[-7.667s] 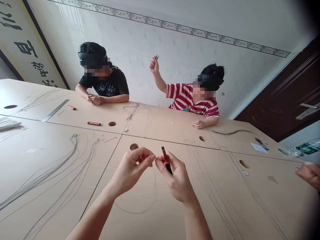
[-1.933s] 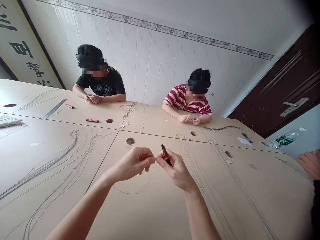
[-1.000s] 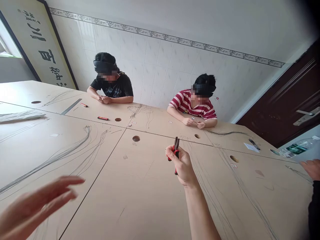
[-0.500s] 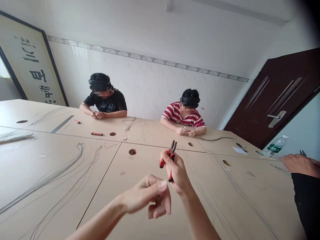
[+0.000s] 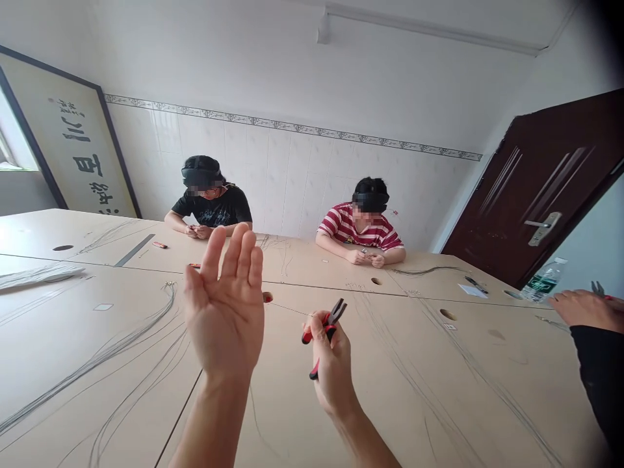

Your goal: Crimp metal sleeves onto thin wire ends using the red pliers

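My left hand (image 5: 227, 305) is raised with the palm toward me, its fingers stretched upward and no grip showing. To its right, my right hand (image 5: 331, 370) is wrapped around pliers (image 5: 336, 313) with red and black handles, their dark jaws pointing up and slightly apart. From the right thumb and fingertip, a thin wire (image 5: 290, 307) runs left toward the back of my left hand, where it is hidden. A faint strand (image 5: 254, 409) hangs or lies below my left wrist; I cannot tell whether it is the same wire.
Bundles of thin grey wires (image 5: 131, 338) lie across the wooden table (image 5: 287, 422). Two people sit opposite, hands together. At the right edge, another person's hand (image 5: 585, 309) holds pliers near a water bottle (image 5: 543, 278). Round holes (image 5: 448, 314) pierce the tabletop.
My left hand has risen and turned from a pinch with curled fingers to an open palm. The right hand with the pliers has dropped slightly. The view has tilted up a little.
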Demonstrator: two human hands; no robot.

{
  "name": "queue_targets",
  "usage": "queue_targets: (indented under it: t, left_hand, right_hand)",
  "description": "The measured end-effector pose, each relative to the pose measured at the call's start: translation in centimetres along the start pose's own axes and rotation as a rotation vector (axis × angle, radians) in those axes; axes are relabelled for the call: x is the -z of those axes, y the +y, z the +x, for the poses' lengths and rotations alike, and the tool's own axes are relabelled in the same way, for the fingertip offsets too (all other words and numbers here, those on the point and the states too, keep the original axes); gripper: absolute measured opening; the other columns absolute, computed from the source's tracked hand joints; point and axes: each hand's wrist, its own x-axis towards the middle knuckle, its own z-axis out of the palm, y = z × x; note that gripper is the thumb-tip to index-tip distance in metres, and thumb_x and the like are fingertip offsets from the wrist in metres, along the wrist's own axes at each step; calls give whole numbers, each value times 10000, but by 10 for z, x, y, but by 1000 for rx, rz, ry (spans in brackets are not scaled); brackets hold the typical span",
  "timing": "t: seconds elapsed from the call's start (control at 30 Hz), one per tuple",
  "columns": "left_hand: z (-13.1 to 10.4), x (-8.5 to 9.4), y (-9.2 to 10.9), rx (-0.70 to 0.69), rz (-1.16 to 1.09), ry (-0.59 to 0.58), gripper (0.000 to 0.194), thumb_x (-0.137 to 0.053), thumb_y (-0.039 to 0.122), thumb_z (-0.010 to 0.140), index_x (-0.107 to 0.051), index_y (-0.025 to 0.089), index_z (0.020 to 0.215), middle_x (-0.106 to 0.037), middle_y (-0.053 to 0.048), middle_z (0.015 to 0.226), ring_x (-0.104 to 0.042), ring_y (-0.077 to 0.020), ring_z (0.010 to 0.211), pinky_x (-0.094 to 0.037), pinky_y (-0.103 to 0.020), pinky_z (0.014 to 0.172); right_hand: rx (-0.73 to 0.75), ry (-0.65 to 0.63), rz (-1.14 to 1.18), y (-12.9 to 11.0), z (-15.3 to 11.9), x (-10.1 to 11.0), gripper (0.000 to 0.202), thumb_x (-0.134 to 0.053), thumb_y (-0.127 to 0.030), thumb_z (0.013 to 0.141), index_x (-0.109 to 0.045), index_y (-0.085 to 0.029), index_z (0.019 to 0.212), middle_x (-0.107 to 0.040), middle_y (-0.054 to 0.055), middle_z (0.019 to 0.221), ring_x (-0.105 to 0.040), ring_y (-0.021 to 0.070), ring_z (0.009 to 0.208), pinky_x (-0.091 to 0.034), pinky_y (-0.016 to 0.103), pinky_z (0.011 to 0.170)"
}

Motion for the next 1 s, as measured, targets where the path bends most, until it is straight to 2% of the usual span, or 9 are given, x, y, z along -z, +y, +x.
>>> queue_targets:
  t: [0.2, 0.33, 0.47, 0.57, 0.67, 0.77, 0.87, 0.93, 1.0]
  left_hand:
    - [13, 12, -20, -19, -18, 114, 459, -309, 467, 1002, -539, 179, 1276, -598, -129, 1350, -538, -189, 1281, -412, -314, 1099]
    - [17, 26, -39, 45, 110, 82, 467, -358, 483, 993, -548, 183, 1296, -562, -119, 1397, -510, -176, 1306, -361, -308, 1126]
    - [9, 43, -58, 302, 329, -168, 456, -437, 493, 969, -670, 141, 1139, -594, -135, 1357, -531, -228, 1276, -392, -352, 1094]
    - [5, 52, -68, 406, 493, -362, 497, -435, 510, 962, -714, 114, 1076, -653, -159, 1258, -588, -262, 1175, -459, -377, 1008]
    - [9, 56, -75, 488, 665, -531, 554, -412, 541, 955, -747, 102, 990, -727, -149, 1008, -650, -233, 890, -515, -352, 818]
    - [20, 55, -79, 587, 786, -698, 601, -396, 559, 954, -763, 101, 825, -716, -114, 772, -597, -177, 660, -481, -300, 651]
    - [31, 53, -84, 808, 590, -840, 693, -343, 566, 966, -715, 96, 617, -708, -138, 676, -602, -169, 587, -460, -281, 593]
    - [35, 52, -92, 998, 327, -873, 743, -315, 601, 955, -668, 100, 535, -693, -160, 606, -587, -164, 485, -430, -273, 509]
    - [35, 53, -105, 1131, 135, -865, 753, -352, 651, 918, -651, 97, 504, -650, -154, 514, -533, -147, 387, -361, -255, 419]
  right_hand:
    - [197, -47, -185, -22, -21, 11, 301, -502, -443, 954, -467, -212, 764, -430, 9, 769, -392, 159, 706, -334, 285, 619]
    - [255, -132, -186, -29, -14, 12, 263, -498, -410, 961, -473, -212, 789, -442, 7, 777, -378, 146, 674, -330, 276, 601]
    - [296, -180, -180, -31, 9, 10, 242, -511, -400, 960, -496, -211, 809, -439, -7, 743, -370, 132, 640, -343, 256, 585]
    - [329, -172, -177, -31, 32, 10, 239, -517, -395, 955, -509, -206, 809, -442, -14, 719, -387, 130, 645, -363, 245, 598]
    - [329, -153, -191, -25, 56, 12, 248, -517, -398, 952, -512, -201, 802, -466, -16, 718, -413, 129, 655, -377, 239, 615]
    - [311, -142, -222, -16, 78, 17, 268, -510, -408, 953, -498, -200, 785, -444, -27, 699, -406, 123, 644, -371, 233, 616]
    - [290, -117, -209, -7, 97, 19, 287, -509, -432, 951, -496, -198, 786, -419, -32, 692, -390, 121, 645, -362, 232, 620]
    - [268, -81, -183, -2, 110, 18, 306, -516, -459, 942, -500, -197, 787, -399, -33, 687, -369, 121, 637, -350, 233, 603]
    - [240, -45, -160, 3, 123, 15, 323, -521, -486, 932, -502, -197, 790, -380, -35, 682, -347, 123, 628, -341, 235, 590]
